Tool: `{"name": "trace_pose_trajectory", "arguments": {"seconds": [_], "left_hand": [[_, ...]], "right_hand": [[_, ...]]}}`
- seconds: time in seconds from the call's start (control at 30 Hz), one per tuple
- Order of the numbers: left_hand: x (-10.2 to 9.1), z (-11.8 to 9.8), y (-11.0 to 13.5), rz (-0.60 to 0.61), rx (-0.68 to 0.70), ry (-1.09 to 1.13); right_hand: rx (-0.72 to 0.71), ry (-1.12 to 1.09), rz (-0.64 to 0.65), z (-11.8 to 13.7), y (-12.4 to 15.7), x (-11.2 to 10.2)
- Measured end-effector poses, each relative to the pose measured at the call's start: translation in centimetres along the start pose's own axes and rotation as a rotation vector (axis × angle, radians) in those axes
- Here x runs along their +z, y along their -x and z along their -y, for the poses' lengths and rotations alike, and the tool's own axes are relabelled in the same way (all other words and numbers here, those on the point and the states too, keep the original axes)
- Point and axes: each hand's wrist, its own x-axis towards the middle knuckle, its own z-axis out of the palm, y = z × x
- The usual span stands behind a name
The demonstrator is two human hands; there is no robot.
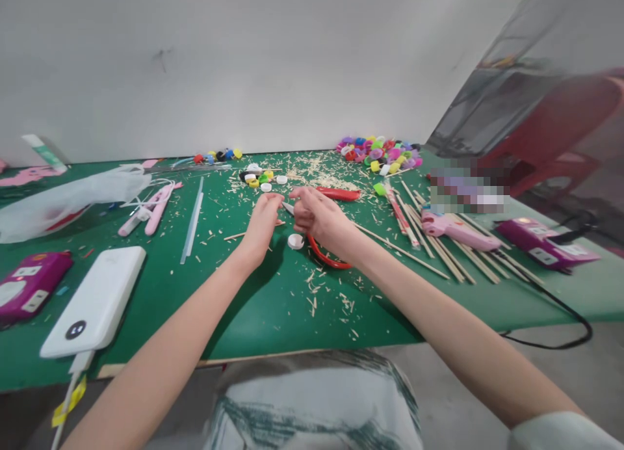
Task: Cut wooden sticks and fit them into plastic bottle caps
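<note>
My right hand is closed around red-handled scissors; one red loop hangs below the palm and the metal tip points left. My left hand is pinched at that tip, its fingers closed on something too small to make out. A white bottle cap lies on the green table just below both hands. A thin wooden stick lies under my left hand.
Wood shavings litter the mat. Wooden sticks and a pink glue gun lie to the right, with a purple power strip and black cable. Coloured caps sit at the back. A white power bank lies left.
</note>
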Motion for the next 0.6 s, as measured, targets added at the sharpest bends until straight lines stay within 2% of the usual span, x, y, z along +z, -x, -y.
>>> {"name": "trace_pose_trajectory", "arguments": {"seconds": [0.1, 0.33, 0.6], "left_hand": [[-0.3, 0.4, -0.3, -0.042, -0.040, 0.074], [-0.5, -0.2, -0.1, -0.065, -0.016, 0.065], [-0.4, -1.0, 0.4, -0.069, -0.007, 0.066]], "right_hand": [[0.086, -0.144, 0.019, 0.7, -0.6, 0.3], [0.015, -0.124, -0.040, -0.4, -1.3, 1.0], [-0.018, -0.166, -0.145, -1.1, -1.5, 0.8]]}}
